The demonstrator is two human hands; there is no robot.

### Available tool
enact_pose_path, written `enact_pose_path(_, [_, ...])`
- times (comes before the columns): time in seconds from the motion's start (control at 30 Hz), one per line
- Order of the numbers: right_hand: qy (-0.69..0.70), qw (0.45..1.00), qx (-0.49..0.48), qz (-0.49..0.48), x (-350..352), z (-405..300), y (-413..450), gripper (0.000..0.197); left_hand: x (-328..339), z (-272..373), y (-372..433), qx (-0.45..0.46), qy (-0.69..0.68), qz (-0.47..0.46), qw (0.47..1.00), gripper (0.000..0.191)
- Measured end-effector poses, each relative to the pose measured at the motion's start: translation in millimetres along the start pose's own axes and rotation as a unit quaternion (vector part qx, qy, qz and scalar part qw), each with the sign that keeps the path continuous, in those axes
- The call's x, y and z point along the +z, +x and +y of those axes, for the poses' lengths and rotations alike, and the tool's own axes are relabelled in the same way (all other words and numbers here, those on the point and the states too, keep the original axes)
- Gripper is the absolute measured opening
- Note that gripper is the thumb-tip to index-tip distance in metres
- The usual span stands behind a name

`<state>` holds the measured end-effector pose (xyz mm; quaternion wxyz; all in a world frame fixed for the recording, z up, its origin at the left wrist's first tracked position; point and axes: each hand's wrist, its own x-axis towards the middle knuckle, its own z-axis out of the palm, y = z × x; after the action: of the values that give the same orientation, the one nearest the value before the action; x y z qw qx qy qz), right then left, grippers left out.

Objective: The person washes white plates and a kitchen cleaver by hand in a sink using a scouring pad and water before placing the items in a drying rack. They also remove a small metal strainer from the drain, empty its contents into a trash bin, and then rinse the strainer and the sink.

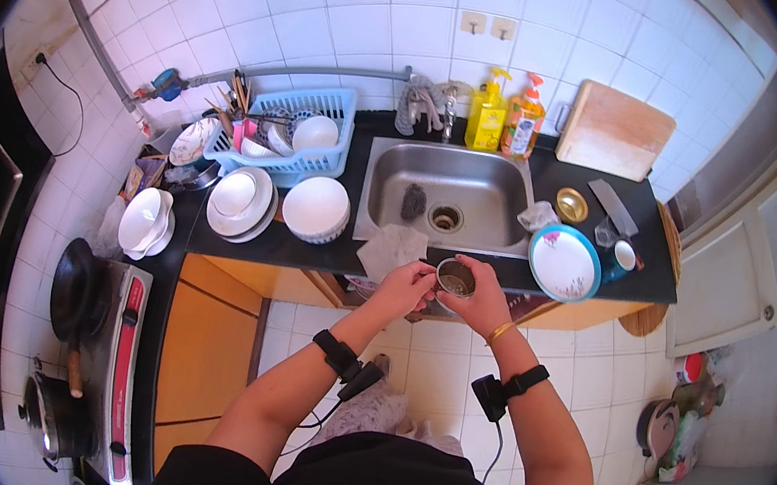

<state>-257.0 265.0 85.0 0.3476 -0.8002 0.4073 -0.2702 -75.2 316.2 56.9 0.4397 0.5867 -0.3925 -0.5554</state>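
Observation:
My right hand [481,292] grips a small round cup [456,278] by its side, with the open mouth tilted up towards me. The cup looks thin-walled and grey-brown inside; whether it is glass or metal I cannot tell. At the cup's left side, my left hand [403,291] has its thumb and fingers closed against the wall. Both hands are just in front of the counter edge. A pale cloth [393,252] lies on the counter beyond my left hand. Behind it is the stainless steel sink [374,190], which holds a dark scouring pad [414,203].
White bowls [316,209], stacked plates [238,225] and a blue dish basket [280,175] stand left. To the right are a blue-rimmed plate [565,264], a gold-coloured bowl [571,205], a cleaver [613,206] and a cutting board [617,131]. Pump bottles [486,116] stand behind the sink.

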Motion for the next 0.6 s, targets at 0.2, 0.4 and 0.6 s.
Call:
enact_pose_path(0.2, [0.047, 0.998, 0.016, 0.029, 27, 5, 96, 0.067, -64, 31, 74, 0.054, 0.082, -0.001, 0.995, 0.024])
enact_pose_path(0.4, [0.017, 0.999, 0.002, 0.038, 47, 19, 168, 0.074, -109, 69, 127, 0.112, 0.174, 0.085, 0.975, 0.023])
enact_pose_path(0.6, [0.017, 0.998, -0.019, 0.049, 70, 53, 238, 0.077, -135, 119, 180, 0.178, 0.208, 0.144, 0.951, 0.024])
